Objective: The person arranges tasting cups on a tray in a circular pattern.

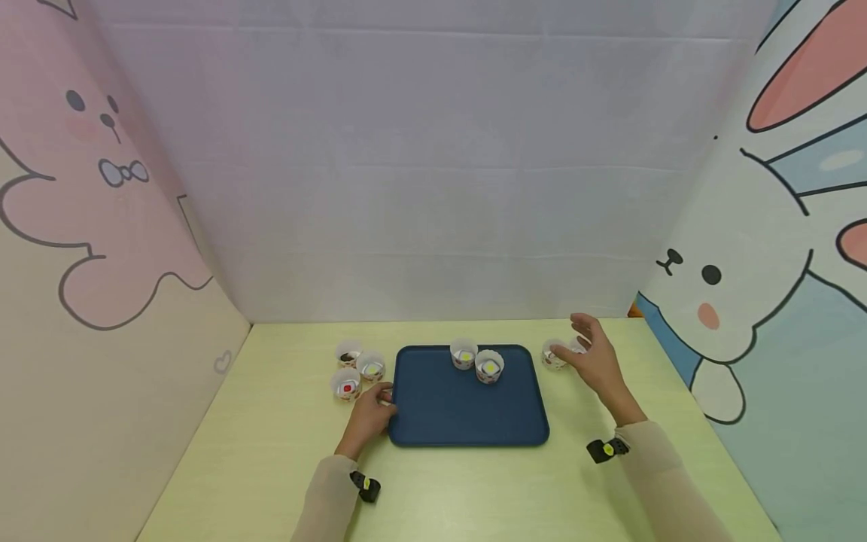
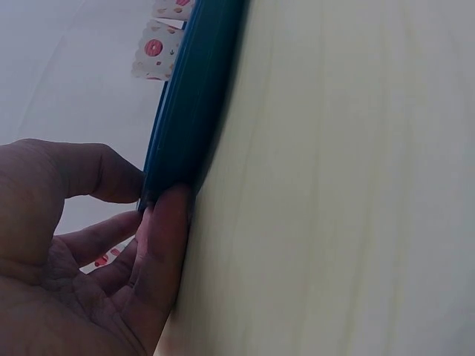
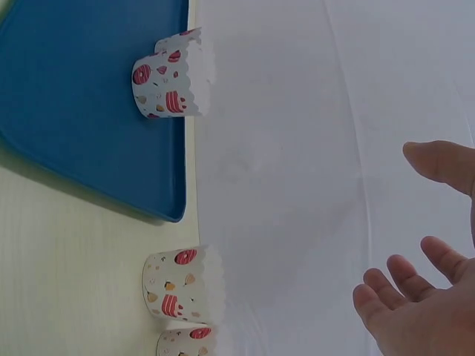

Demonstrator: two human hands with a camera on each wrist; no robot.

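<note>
My left hand (image 1: 369, 416) pinches the left rim of a dark blue tray (image 1: 460, 418). In the left wrist view the thumb lies on the rim's upper side and fingers are under its edge. On the tray's back part stand two patterned paper baking cups, one cup (image 1: 463, 355) slightly behind the other cup (image 1: 490, 368), each with something yellow inside. My right hand (image 1: 601, 370) hovers with spread fingers over two more cups right of the tray, a nearer-to-tray cup (image 1: 552, 357) and another cup (image 1: 578, 345) partly hidden by the hand. The right wrist view shows nothing in its fingers.
Left of the tray three paper cups stand grouped: one with a dark item (image 1: 348, 353), one with a yellow item (image 1: 371, 367) and one with a red item (image 1: 347, 385). A pale wooden table (image 1: 271, 452) bears everything, with cloth-covered walls (image 1: 420, 188) around it.
</note>
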